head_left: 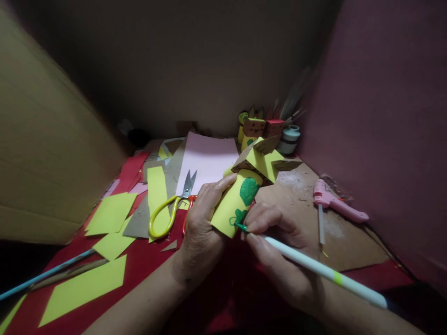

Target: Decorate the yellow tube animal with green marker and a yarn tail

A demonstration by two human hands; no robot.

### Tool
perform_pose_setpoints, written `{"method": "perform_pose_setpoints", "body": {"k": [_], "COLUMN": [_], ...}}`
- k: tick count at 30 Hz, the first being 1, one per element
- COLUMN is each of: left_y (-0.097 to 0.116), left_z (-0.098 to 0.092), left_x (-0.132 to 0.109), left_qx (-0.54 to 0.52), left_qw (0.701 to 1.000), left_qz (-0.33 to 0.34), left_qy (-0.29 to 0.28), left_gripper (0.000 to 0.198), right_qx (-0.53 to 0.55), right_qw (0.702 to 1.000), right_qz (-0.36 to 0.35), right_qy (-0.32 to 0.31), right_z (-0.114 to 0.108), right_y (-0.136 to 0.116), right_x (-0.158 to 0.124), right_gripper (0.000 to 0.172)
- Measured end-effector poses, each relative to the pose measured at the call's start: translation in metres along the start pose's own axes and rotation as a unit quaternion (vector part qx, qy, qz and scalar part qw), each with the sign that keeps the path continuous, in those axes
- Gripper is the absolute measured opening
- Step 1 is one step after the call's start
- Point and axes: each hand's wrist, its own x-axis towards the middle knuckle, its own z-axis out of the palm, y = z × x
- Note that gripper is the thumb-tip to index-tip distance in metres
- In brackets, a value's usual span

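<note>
In my left hand (202, 223) is a paper figure (223, 211), its fingers wrapped round the yellow tube body. The figure lies tilted, and a boxy yellow and brown head with ear-like flaps tops the tube. Two green patches mark the tube, a larger one near the head and a smaller one below with a thin green outline beside it. My right hand (279, 246) grips a white-barrelled marker (307, 263) with a light green band. Its green tip touches the tube by the smaller patch. Scissors (186, 190) with yellow and red handles lie just left of my left hand.
Yellow paper pieces (111, 214) and cardboard scraps cover the red cloth (139, 270) on the left. A pale pink sheet (209, 153) lies behind. A pink glue gun (338, 204) rests on cardboard at right. Small box-headed figures (254, 128) and a lidded jar (289, 139) stand behind.
</note>
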Motion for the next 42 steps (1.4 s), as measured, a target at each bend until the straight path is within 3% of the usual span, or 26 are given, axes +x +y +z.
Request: {"method": "perform_pose_setpoints", "body": {"k": [8, 28, 42], "left_y": [0.0002, 0.0000, -0.0027], "left_z": [0.0000, -0.0010, -0.0003], "left_x": [-0.0009, 0.0000, 0.0007], "left_qx": [0.000, 0.004, -0.005], "left_qw": [1.000, 1.000, 1.000], "left_qz": [0.006, 0.021, 0.025], "left_qy": [-0.003, -0.008, -0.016], "left_gripper": [0.044, 0.043, 0.045], "right_qx": [0.000, -0.017, 0.012], "right_qw": [0.999, 1.000, 0.999], "right_qz": [0.012, -0.002, 0.023], "right_qy": [0.033, 0.010, 0.035], "right_z": [-0.0007, 0.0005, -0.0002], "right_y": [-0.0001, -0.0007, 0.0002], "right_x": [-0.0009, 0.0020, -0.0014], "right_gripper": [0.014, 0.014, 0.013]}}
